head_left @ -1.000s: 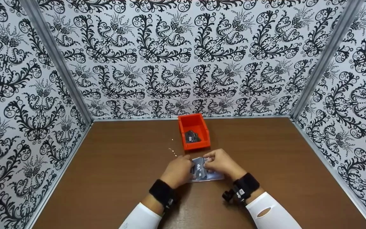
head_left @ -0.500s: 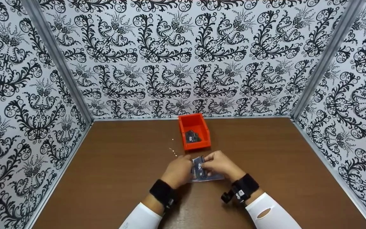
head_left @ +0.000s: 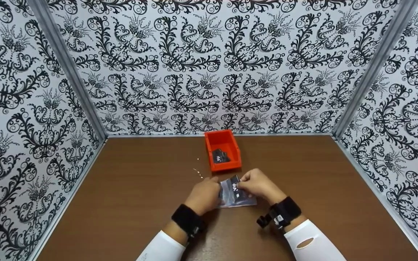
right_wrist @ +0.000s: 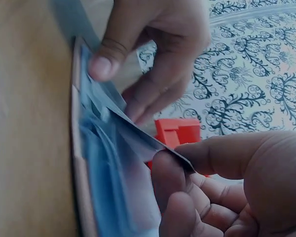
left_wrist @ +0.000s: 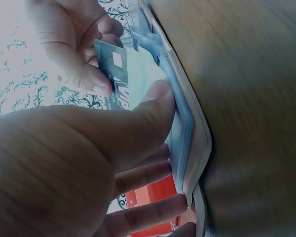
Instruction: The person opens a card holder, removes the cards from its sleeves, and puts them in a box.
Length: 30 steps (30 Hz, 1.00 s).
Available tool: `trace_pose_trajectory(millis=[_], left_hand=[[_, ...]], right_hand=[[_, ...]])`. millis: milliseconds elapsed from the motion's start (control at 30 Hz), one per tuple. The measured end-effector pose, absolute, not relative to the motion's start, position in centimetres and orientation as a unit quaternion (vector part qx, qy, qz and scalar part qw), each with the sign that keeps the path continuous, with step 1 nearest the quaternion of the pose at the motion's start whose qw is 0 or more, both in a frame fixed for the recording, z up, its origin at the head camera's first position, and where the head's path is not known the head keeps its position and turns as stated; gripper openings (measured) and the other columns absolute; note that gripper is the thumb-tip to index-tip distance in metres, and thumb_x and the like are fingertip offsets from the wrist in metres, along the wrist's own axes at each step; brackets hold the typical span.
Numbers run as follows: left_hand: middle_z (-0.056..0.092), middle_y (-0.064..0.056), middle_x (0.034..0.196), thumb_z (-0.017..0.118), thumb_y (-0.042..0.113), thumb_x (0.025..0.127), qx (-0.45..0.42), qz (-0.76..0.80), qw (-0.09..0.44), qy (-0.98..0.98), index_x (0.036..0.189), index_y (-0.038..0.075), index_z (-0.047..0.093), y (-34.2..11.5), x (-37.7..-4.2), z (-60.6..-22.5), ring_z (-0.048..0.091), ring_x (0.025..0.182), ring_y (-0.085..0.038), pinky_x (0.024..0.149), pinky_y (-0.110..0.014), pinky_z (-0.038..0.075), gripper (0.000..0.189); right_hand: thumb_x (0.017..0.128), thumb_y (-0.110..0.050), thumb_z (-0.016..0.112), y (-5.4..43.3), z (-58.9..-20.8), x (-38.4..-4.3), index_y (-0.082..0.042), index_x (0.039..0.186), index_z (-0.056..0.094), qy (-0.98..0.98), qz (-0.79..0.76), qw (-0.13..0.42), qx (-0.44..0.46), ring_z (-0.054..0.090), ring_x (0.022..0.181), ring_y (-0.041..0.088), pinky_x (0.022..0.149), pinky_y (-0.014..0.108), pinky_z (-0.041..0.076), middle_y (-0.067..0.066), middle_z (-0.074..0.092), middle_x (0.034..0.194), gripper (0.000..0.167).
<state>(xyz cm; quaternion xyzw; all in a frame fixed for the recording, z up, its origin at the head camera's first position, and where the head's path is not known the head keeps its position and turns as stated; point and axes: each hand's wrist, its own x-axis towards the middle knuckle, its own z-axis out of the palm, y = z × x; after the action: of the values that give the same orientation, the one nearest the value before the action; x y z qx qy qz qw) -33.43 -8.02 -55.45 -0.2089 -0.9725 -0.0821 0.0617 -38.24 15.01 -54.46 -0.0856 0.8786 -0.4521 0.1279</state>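
A card holder with clear plastic sleeves [head_left: 243,203] lies open on the brown table, its sleeves fanned in the left wrist view. My left hand [head_left: 203,195] grips its left part, thumb pressed on the sleeves and fingers behind the pages. Between the thumb and fingers of my right hand [head_left: 259,185] is a dark card [head_left: 235,188] marked "Vip". The card [left_wrist: 108,64] stands tilted beside a sleeve in the left wrist view. Its lower end is partly covered by plastic, so I cannot tell how far it sits inside.
Behind the hands stands an orange-red bin [head_left: 226,167] with several dark cards [head_left: 220,156] in it, one marked "Vip". Small pale specks [head_left: 197,173] lie on the table left of the bin. Patterned walls [head_left: 209,72] close off the back and sides.
My right hand has shifted a little to the right with the card, which is now more slanted. More clear plastic shows to the card's left. My left hand stays nearly in place.
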Motion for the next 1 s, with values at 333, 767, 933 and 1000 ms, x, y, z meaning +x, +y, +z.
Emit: trace_pose_trajectory(millis=[333,767,933,1000], left_hand=[[0.074,-0.003,0.115,0.1,0.04,0.082,-0.212,-0.085,0.059,-0.972,0.098,0.01,0.086,-8.1,-33.5,-55.6,0.074,0.107,-0.032,0.087,-0.046,0.066,0.037],[0.076,-0.004,0.121,0.099,0.038,0.085,-0.212,-0.1,0.048,-0.971,0.102,0.015,0.088,-8.1,-33.6,-55.9,0.071,0.107,-0.029,0.087,-0.047,0.065,0.031],[0.074,-0.003,0.117,0.099,0.037,0.084,-0.213,-0.102,0.05,-0.97,0.099,0.015,0.087,-8.2,-33.6,-55.8,0.071,0.106,-0.03,0.086,-0.047,0.065,0.029],[0.075,-0.004,0.117,0.099,0.037,0.085,-0.215,-0.101,0.051,-0.97,0.098,0.016,0.087,-8.2,-33.5,-55.8,0.073,0.108,-0.032,0.088,-0.048,0.065,0.028]], right_hand=[[0.103,-0.01,0.077,16.1,-53.0,-39.1,-0.002,0.096,0.083,0.874,-0.471,0.116,-0.043,0.07,0.054,0.013,0.055,0.031,0.062,0.014,0.08,0.087,0.012],[0.1,-0.002,0.076,14.5,-50.9,-41.6,0.008,0.125,0.077,0.852,-0.514,0.075,-0.063,0.075,0.067,0.017,0.068,0.035,0.068,0.017,0.08,0.095,0.027],[0.094,0.005,0.074,12.9,-49.5,-43.1,0.007,0.141,0.071,0.85,-0.519,0.069,-0.06,0.072,0.069,0.015,0.068,0.031,0.066,0.015,0.078,0.097,0.046],[0.092,0.007,0.073,12.1,-49.0,-43.7,0.006,0.147,0.067,0.852,-0.516,0.063,-0.059,0.072,0.069,0.015,0.067,0.031,0.066,0.016,0.078,0.098,0.055]])
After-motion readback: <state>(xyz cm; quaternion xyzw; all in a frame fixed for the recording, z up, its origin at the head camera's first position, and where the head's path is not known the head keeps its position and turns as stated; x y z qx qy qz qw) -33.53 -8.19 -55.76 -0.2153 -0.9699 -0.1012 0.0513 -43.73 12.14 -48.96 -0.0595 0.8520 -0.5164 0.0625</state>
